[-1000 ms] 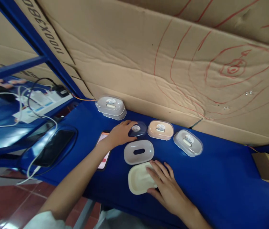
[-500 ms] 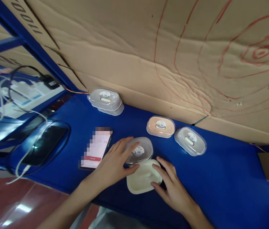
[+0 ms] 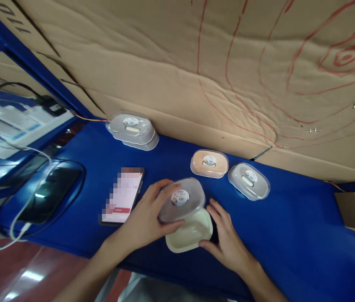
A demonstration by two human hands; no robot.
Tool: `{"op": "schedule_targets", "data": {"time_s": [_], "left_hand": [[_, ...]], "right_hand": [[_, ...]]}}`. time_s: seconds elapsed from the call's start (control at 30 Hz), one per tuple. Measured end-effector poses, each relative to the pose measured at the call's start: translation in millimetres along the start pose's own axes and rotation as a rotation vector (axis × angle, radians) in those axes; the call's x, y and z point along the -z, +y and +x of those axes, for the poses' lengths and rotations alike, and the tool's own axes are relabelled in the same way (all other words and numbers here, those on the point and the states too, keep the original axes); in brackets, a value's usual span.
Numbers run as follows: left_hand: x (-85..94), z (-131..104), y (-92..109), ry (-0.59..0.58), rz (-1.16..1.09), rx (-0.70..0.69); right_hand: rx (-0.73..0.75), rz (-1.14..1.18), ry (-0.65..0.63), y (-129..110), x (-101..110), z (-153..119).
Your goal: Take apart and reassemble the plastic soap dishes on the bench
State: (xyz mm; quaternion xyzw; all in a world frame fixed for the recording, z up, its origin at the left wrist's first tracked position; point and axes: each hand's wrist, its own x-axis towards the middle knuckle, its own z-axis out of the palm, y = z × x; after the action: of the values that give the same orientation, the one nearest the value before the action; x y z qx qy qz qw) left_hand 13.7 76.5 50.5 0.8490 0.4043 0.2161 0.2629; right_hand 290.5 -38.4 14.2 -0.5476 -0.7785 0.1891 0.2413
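My left hand [image 3: 154, 212] grips a clear lid [image 3: 193, 193] with a round label, thumb on the near edge and fingers over the far side. The lid is tilted over the back part of a pale green soap box base [image 3: 190, 237]. This base stands on the blue table [image 3: 291, 235] near its front edge. At the base's right side is my right hand [image 3: 224, 235], its fingers spread and curved, the thumb by the rim. Whether the right fingertips touch the base is hard to tell.
Behind stand stacked grey boxes [image 3: 133, 130], a peach box [image 3: 209, 163] and another grey box [image 3: 249, 181], all lidded. A lit phone [image 3: 123, 197] lies left, beyond it a dark phone [image 3: 51, 195] with cables. Cardboard [image 3: 152, 63] rises at the back; a small carton [image 3: 353, 209] is right.
My left hand has raised and tilted the clear lid, moving it slightly right over the base. My right fingers have drawn back from inside the base to its right side. The view has shifted slightly.
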Motion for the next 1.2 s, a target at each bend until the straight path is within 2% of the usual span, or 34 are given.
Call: {"op": "schedule_targets", "data": {"time_s": [0.07, 0.13, 0.2, 0.27, 0.37, 0.57, 0.67, 0.8, 0.9, 0.97, 1.07, 1.13, 1.2], "left_hand": [[-3.8, -9.9, 11.5, 0.001, 0.011, -0.022], [-10.5, -18.9, 22.1, -0.042, 0.041, -0.06], [-18.2, -25.9, 29.1, -0.099, 0.057, -0.077], [-24.9, -31.0, 32.0, -0.148, 0.058, -0.064], [-32.6, -36.4, 30.9, -0.176, 0.056, -0.066], [-44.9, -44.3, 25.0, -0.154, 0.103, -0.088], [-41.7, -41.0, 13.1, -0.142, 0.109, -0.095], [-14.2, -13.8, -19.2, -0.054, 0.17, -0.01], [10.8, 22.7, -40.5, 0.038, 0.319, -0.03], [20.7, 47.6, -45.5, 0.064, 0.422, 0.015], [21.9, 77.0, -36.5, 0.117, 0.504, 0.073], [15.9, 92.1, -22.5, 0.097, 0.488, 0.003], [6.9, 107.6, -6.4, 0.01, 0.419, -0.112]], "right_hand": [[0.004, 0.067, 0.073, 2.0, 0.6, -4.7], [0.016, 0.103, 0.094, 3.4, 2.1, -7.5], [0.026, 0.083, 0.025, 3.6, 3.9, -7.6], [0.012, 0.041, -0.097, 3.0, 5.3, -5.5], [-0.02, 0.004, -0.202, 2.0, 6.3, -1.9], [0.008, -0.021, -0.191, 1.3, 4.4, -0.4], [0.014, -0.04, -0.173, 0.4, 2.1, -1.2], [-0.029, -0.062, -0.118, 0.4, 2.9, -0.8], [-0.071, -0.069, -0.119, 1.0, 5.9, 0.6], [-0.077, -0.079, -0.125, 0.8, 7.1, 1.6], [-0.078, -0.09, -0.128, -0.5, 7.9, 2.9], [-0.082, -0.094, -0.119, -1.8, 8.8, 3.9], [-0.084, -0.099, -0.114, -2.9, 10.2, 4.7]]}}
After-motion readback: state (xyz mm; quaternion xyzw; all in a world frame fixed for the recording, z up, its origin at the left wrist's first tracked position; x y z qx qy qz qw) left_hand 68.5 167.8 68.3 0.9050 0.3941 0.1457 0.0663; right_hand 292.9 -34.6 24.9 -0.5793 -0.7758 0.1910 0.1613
